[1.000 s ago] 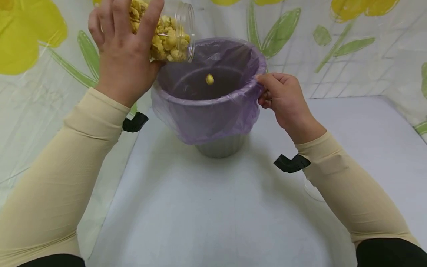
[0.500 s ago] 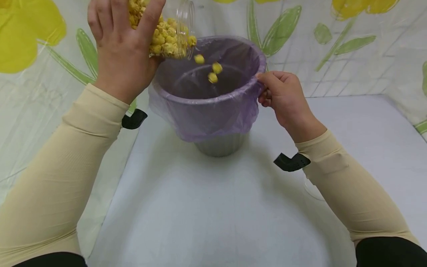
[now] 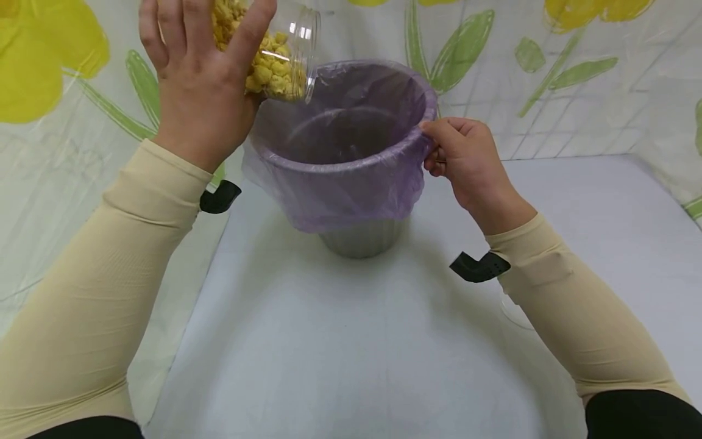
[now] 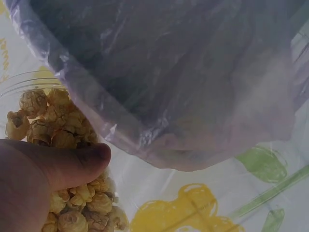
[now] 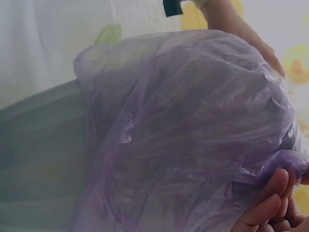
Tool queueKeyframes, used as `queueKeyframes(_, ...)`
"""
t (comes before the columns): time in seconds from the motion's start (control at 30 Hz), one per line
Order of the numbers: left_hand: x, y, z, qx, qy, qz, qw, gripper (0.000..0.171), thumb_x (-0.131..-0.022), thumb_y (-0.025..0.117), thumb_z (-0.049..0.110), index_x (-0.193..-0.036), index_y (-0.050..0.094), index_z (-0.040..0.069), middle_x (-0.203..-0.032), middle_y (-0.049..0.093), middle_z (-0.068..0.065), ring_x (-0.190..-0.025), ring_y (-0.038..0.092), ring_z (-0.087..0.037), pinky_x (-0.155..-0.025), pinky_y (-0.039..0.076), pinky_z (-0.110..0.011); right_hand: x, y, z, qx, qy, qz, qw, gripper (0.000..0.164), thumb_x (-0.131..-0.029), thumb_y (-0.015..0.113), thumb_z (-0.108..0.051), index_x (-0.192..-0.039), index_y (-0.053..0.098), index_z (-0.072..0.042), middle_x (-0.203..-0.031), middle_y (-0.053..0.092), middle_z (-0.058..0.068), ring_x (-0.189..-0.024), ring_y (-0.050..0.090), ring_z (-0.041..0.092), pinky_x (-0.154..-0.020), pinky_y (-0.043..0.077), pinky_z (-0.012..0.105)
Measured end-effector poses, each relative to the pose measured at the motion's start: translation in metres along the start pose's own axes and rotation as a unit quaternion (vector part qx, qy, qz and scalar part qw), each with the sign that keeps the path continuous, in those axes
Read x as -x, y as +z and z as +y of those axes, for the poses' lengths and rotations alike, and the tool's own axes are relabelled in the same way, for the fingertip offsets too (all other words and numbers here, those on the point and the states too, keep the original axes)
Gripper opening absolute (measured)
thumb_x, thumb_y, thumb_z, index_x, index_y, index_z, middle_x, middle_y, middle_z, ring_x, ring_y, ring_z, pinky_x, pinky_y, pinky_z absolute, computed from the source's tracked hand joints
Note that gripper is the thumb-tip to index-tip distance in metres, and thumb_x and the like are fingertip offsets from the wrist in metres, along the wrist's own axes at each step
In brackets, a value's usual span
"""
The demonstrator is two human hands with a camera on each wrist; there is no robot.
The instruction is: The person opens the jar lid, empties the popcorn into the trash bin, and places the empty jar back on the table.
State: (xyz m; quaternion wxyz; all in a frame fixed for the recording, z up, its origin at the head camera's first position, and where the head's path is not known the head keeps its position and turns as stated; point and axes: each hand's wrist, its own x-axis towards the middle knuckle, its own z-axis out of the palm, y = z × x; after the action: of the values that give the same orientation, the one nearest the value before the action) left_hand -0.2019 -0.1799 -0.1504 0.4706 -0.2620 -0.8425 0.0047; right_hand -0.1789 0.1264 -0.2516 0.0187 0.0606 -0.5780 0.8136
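My left hand [image 3: 200, 91] grips a clear jar [image 3: 307, 30] from its side, thumb beneath and fingers spread over it. Tilted on its side, the jar has its mouth over the left rim of a grey bin [image 3: 362, 239]. Yellow popcorn [image 3: 274, 73] fills its lower part up to the mouth; the left wrist view shows the thumb [image 4: 77, 164] against the popcorn-filled wall. A purple bin liner [image 3: 340, 198] is folded over the bin's rim. At the right rim my right hand [image 3: 471, 161] pinches the liner's edge, bunching it in the right wrist view.
The bin stands on a white table [image 3: 340, 341] near its far side. Behind it hangs a pale curtain [image 3: 373, 36] printed with yellow flowers and green leaves. A clear round edge [image 3: 515, 314] shows partly behind my right forearm.
A few popcorn pieces dropped from the jar's mouth into the bin; none is in the air now. The jar's mouth tips slightly further down. The right hand holds still at the rim.
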Motion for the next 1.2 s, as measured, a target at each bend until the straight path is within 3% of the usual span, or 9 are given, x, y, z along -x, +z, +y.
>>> queueKeyframes(0.2,0.001,0.001,0.001,-0.002,0.010,0.021,0.9997,0.062,-0.093,0.049,0.009,-0.146,0.036,0.039,-0.153,0.030,-0.014,-0.143,0.020,-0.034,-0.115,0.002,-0.053,0.000,0.001,-0.001,0.002,0.004,0.001,1.000,0.026,-0.090,0.067,-0.015,-0.067,0.063,-0.003,-0.057,0.053,0.004,-0.048,0.051,0.015,-0.047,0.043,0.022)
queueKeyframes(0.53,0.000,0.009,-0.002,-0.027,0.043,0.067,0.9965,0.059,-0.095,0.037,0.009,-0.146,0.037,0.038,-0.151,0.033,-0.014,-0.140,0.025,-0.034,-0.114,0.007,-0.056,0.001,0.002,-0.001,0.003,0.000,0.007,1.000,0.026,-0.090,0.067,-0.014,-0.067,0.063,-0.003,-0.057,0.053,0.004,-0.048,0.050,0.015,-0.047,0.042,0.023)
queueKeyframes(0.87,0.000,0.012,-0.005,-0.039,0.054,0.080,0.9945,0.060,-0.095,0.034,0.005,-0.146,0.037,0.038,-0.151,0.034,-0.012,-0.140,0.026,-0.034,-0.113,0.009,-0.058,0.001,0.001,0.000,0.010,-0.003,0.006,1.000,0.026,-0.091,0.066,-0.014,-0.067,0.063,-0.003,-0.058,0.053,0.004,-0.049,0.050,0.015,-0.047,0.042,0.022)
queueKeyframes(1.2,-0.001,0.013,-0.004,-0.028,0.045,0.080,0.9954,0.061,-0.095,0.032,0.004,-0.145,0.039,0.038,-0.151,0.035,-0.012,-0.141,0.026,-0.033,-0.113,0.008,-0.057,0.001,0.002,0.000,0.002,0.000,0.008,1.000,0.027,-0.090,0.066,-0.014,-0.065,0.061,-0.003,-0.058,0.052,0.004,-0.050,0.049,0.016,-0.048,0.041,0.023)
